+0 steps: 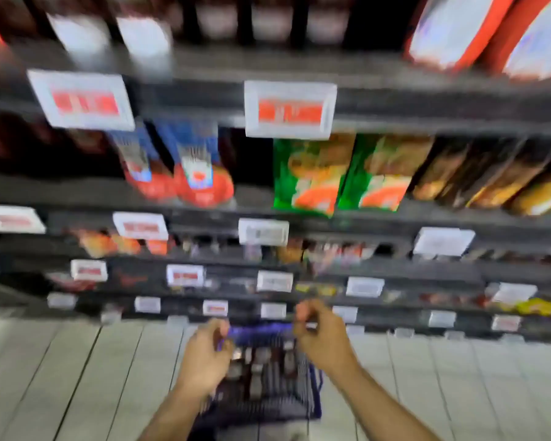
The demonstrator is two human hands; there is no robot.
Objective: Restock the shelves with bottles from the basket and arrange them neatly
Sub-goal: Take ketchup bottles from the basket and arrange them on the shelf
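The whole view is motion-blurred. A dark blue basket (261,402) stands on the tiled floor in front of the shelves, with several dark bottles (258,367) upright inside. My left hand (204,358) hovers over the basket's left side, fingers curled close to the blue far rim (255,332); the blur hides whether it grips the rim. Over the far right corner, my right hand (322,335) has its fingers curled toward the thumb, and nothing can be made out in it.
Dark shelves (395,214) with white and red price tags (288,109) fill the view ahead. They carry red-capped bottles (201,183), green packets (312,176) and brown packs (490,183). Pale floor tiles (77,377) lie on both sides of the basket.
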